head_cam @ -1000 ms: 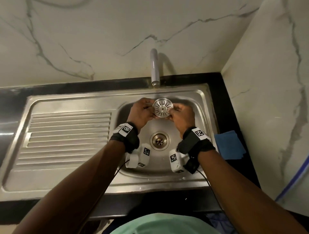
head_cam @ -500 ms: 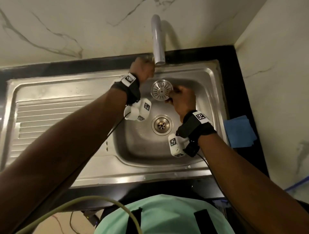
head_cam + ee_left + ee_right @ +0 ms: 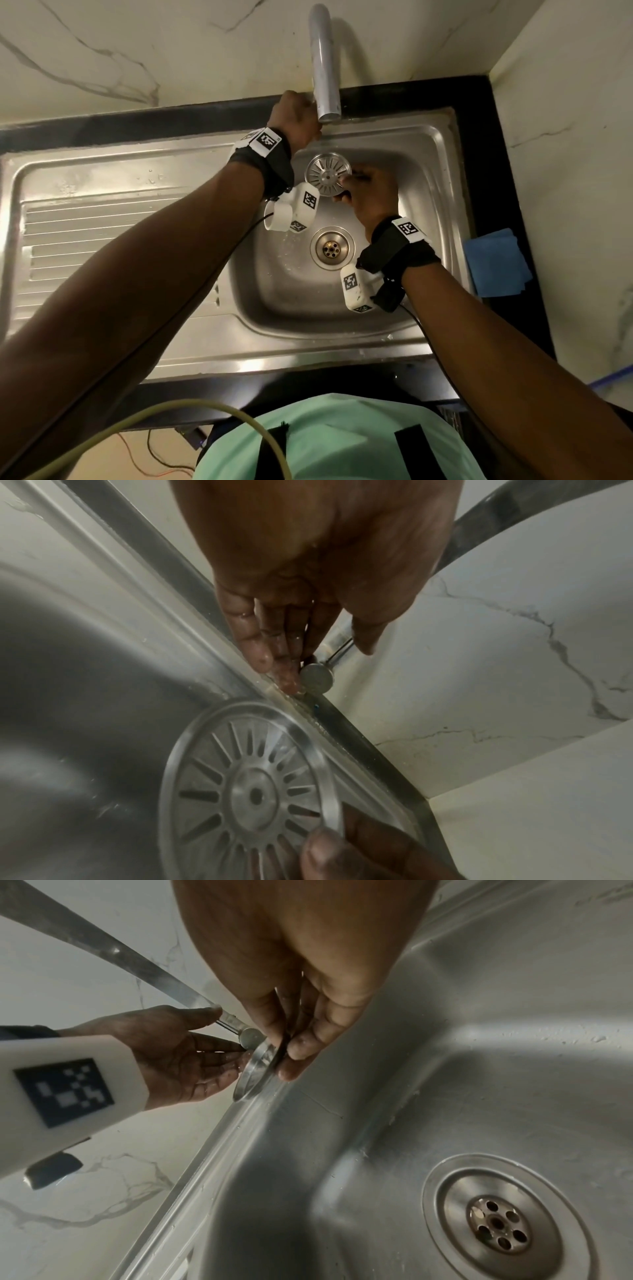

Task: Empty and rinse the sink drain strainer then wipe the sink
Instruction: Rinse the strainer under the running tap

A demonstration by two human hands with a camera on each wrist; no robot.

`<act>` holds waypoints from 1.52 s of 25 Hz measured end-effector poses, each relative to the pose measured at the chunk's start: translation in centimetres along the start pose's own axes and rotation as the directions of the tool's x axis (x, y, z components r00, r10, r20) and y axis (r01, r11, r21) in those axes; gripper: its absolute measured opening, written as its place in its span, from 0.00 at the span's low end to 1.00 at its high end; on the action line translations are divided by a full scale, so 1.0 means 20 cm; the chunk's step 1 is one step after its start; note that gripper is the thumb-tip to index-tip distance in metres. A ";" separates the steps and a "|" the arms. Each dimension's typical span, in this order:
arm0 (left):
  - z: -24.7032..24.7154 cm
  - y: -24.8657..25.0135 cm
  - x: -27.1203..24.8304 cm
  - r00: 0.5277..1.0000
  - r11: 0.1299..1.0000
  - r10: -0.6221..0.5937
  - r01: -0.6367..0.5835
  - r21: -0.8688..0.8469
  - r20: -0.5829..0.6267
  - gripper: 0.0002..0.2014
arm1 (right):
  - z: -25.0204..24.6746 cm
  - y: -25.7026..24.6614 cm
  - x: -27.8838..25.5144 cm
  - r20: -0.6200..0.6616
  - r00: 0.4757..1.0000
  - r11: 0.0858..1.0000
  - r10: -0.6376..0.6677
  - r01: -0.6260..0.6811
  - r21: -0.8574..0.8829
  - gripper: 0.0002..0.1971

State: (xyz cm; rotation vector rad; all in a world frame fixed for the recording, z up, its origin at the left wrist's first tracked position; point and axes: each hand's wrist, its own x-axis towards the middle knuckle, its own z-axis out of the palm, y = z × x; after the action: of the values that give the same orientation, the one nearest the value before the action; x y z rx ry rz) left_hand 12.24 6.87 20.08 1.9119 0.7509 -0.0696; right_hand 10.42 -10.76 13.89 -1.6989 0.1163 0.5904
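Observation:
The round slotted metal strainer (image 3: pixel 327 174) is held on edge over the back of the sink basin (image 3: pixel 424 192), just below the tap spout (image 3: pixel 323 65). My right hand (image 3: pixel 352 185) pinches its rim between thumb and fingers (image 3: pixel 298 1047). In the right wrist view the strainer (image 3: pixel 255 1069) shows edge-on. My left hand (image 3: pixel 301 113) is up at the tap's base, its fingers straight and wet. Their tips (image 3: pixel 291 681) touch the small round knob of the tap lever (image 3: pixel 316 679), with the thumb apart on the other side. The strainer (image 3: pixel 253 791) fills the lower part of the left wrist view. No water is seen running.
The uncovered drain (image 3: pixel 332 248) sits mid-basin, with droplets around it. A ribbed draining board (image 3: pixel 102 246) lies to the left. On the black counter to the right lies a folded blue cloth (image 3: pixel 496 263). Marble walls close in behind and on the right.
My left hand let go of the strainer and moved up to the tap lever. My right hand alone keeps the strainer. The head view has moved closer over the sink.

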 end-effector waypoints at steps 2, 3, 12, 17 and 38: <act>0.00 0.01 -0.02 0.997 0.998 -0.016 0.020 -0.062 0.069 0.12 | 0.01 0.01 0.00 0.009 1.000 1.000 0.002 -0.002 -0.007 0.10; -0.01 0.01 -0.02 0.993 0.994 -0.034 0.046 -0.102 0.113 0.12 | 0.01 0.01 -0.01 0.014 1.000 1.000 0.002 -0.002 -0.008 0.10; -0.03 0.08 -0.13 0.967 0.915 -0.108 0.187 -0.357 0.229 0.16 | 0.00 -0.02 -0.02 0.031 1.000 1.000 0.003 -0.003 0.005 0.09; -0.04 0.10 -0.15 0.945 0.838 -0.133 0.268 -0.476 0.298 0.21 | 0.00 -0.01 -0.02 0.036 0.999 1.000 -0.008 0.008 -0.004 0.09; 0.20 -0.22 -0.43 0.996 0.887 -0.078 0.086 -0.454 0.036 0.14 | -0.03 -0.10 -0.03 0.027 0.987 0.975 -0.161 0.163 -0.153 0.16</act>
State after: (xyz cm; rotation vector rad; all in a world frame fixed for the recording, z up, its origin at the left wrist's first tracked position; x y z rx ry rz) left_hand 4.14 0.67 17.88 1.4291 0.7594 0.0371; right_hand 10.90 -10.97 15.92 -1.8334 -0.0802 0.4996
